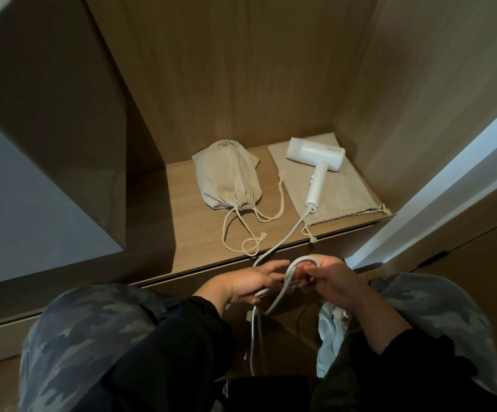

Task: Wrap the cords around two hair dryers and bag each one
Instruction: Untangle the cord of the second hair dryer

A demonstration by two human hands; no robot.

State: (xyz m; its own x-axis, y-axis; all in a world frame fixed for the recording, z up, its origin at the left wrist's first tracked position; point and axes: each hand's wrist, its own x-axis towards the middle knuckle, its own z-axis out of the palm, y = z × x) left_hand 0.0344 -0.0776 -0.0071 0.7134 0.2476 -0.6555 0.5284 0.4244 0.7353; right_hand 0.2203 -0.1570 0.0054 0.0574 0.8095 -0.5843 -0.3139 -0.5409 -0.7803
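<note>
Seemingly halfway: full bag [229,176] cinched left of dryer [315,156]; cord [282,236] gripped, looped, in left hand [247,283] and right hand [333,283]; flat bag [345,194] beneath dryer unfilled.

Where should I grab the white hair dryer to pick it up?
Probably by its handle, coming from the near, open side of the shelf. The hair dryer lies flat on the flat bag with the slim handle pointing toward you, so fingers can wrap it; the body is wider and sits further back.

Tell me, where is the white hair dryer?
In the head view, the white hair dryer lies on the flat cloth bag at the right of the wooden shelf, just right of the full drawstring bag.
</note>
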